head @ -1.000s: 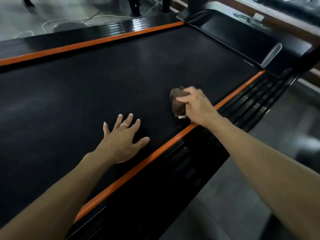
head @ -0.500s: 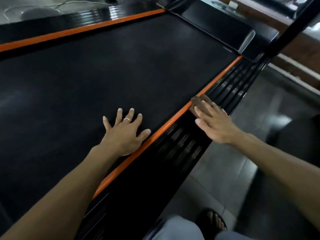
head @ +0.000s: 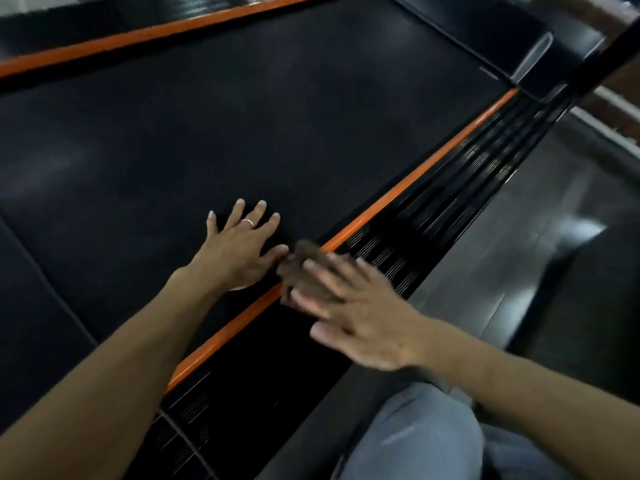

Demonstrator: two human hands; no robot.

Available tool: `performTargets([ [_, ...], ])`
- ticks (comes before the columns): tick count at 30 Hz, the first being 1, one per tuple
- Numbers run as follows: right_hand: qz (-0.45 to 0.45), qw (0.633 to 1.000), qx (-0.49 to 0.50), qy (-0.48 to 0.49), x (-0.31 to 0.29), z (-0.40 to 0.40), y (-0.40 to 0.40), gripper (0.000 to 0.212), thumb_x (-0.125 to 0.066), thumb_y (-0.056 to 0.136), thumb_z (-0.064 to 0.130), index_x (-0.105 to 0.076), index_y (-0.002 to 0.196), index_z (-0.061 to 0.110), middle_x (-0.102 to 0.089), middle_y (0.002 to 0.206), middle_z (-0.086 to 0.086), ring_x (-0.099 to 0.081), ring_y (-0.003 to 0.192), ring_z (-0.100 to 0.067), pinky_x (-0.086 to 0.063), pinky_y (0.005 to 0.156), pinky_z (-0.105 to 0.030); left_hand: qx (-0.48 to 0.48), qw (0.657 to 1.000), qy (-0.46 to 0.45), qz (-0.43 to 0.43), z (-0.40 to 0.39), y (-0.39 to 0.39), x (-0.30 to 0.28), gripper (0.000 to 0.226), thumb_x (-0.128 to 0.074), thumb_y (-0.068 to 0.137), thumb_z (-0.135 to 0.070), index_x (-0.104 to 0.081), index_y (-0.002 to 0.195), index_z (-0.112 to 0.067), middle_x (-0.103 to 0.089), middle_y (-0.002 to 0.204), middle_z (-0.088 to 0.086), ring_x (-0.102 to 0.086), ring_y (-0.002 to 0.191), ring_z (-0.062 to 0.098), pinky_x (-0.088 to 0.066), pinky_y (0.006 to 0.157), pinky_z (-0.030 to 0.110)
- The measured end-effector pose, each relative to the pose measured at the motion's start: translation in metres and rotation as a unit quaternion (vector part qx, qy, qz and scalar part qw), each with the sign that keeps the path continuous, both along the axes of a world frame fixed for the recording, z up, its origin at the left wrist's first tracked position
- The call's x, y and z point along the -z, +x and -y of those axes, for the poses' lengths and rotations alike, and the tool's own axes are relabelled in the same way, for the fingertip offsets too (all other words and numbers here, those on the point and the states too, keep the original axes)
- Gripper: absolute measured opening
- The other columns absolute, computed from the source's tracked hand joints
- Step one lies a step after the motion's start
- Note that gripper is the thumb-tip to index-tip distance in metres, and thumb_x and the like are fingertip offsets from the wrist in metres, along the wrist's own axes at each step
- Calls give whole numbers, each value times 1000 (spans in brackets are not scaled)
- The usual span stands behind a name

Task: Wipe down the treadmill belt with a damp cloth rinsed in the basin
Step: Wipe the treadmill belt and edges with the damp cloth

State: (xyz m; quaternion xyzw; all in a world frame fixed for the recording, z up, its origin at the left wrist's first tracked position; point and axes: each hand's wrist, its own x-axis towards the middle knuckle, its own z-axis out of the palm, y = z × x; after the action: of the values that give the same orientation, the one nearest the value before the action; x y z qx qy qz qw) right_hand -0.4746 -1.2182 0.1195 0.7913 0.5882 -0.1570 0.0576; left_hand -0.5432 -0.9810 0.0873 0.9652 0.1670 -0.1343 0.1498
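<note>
**A:** From the head camera: your left hand (head: pixel 242 251) lies flat with fingers spread on the wide black rubber treadmill belt (head: pixel 242 116), bracing you and holding nothing. Your right hand (head: pixel 360 313) is blurred, its fingers straight, pressing the small crumpled brown cloth (head: pixel 303 258) down over the thin orange edge strip (head: pixel 415 181), just beside your left thumb.

**B:** So how should I carry the stroke?

**A:** I'd say keep the palm flat on the cloth so it doesn't bunch, and work along the strip and the black ribbed side rail (head: pixel 433 220) in long overlapping passes, then return to the belt. Mind your left hand: the cloth is almost touching it, so shift it ahead of the wipe. The basin isn't in view, so you'll need to look for it when the cloth wants rinsing.

**B:** Any brand or lettering?

**A:** None that I can read; the frame is dark and smeared by motion
</note>
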Motion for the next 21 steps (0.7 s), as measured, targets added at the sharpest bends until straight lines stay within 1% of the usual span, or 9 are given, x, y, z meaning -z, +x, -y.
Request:
performTargets([
  [2,11,998,67,-15,0,3,22,76,19,78,76,1,148,52,22,157,15,27,144,-15,7,117,-51,-5,1000,-2,3,1,-9,1,65,-29,99,-57,-10,155,-30,5,164,-1,14,149,26,4,116,60],
  [4,-29,994,105,-23,0,5,17,86,21,70,82,6,148,50,29,155,15,33,142,-19,11,116,-54,-7,1000,3,3,1,-19,2,65,-29,99,-57,-10,155,-30,6,164,0,15,149,26,4,116,60],
  [7,-49,998,38,24,-5,4,-38,77,-1,84,80,-4,152,44,19,159,9,27,144,-27,17,114,-56,-8,1000,13,0,0,-32,2,66,-28,98,-58,-7,155,-32,8,164,-1,17,148,25,5,117,60],
  [10,-90,996,-18,-11,-10,7,-65,64,-13,93,70,-5,151,45,23,158,14,36,140,-17,27,111,-47,-3,1000,7,-12,2,-37,-2,67,-28,98,-58,-4,155,-33,10,164,-1,18,148,25,7,117,59],
  [12,-42,999,-31,15,-3,11,-42,59,-9,95,66,-13,150,46,10,161,12,21,147,-19,16,115,-47,-6,1000,6,-9,4,-39,-2,67,-28,98,-58,-5,155,-32,9,164,-1,18,148,25,7,116,60],
  [14,16,999,25,40,1,17,-8,60,-1,94,66,-15,149,47,-3,161,6,1,150,-27,1,116,-51,-10,1000,6,-3,6,-40,-2,67,-27,98,-59,-6,155,-32,9,164,-1,18,148,25,7,116,60],
  [17,32,990,137,-12,6,23,31,68,18,80,74,12,144,53,27,155,11,21,147,-24,6,118,-53,-6,1000,-9,3,12,-36,-4,66,-27,97,-59,-8,155,-32,8,164,0,18,148,26,8,115,61],
  [19,15,990,139,-3,2,22,20,81,19,74,80,9,148,49,28,155,10,26,145,-25,10,117,-53,5,1000,-9,11,18,-28,-5,67,-26,97,-59,-8,155,-32,9,164,0,19,148,26,9,115,61],
  [21,-16,996,91,8,-4,23,0,78,14,78,78,4,149,48,27,156,13,29,144,-22,15,116,-48,10,1000,-7,15,23,-17,-5,66,-24,97,-59,-6,155,-33,10,164,-1,20,148,25,9,116,60],
])
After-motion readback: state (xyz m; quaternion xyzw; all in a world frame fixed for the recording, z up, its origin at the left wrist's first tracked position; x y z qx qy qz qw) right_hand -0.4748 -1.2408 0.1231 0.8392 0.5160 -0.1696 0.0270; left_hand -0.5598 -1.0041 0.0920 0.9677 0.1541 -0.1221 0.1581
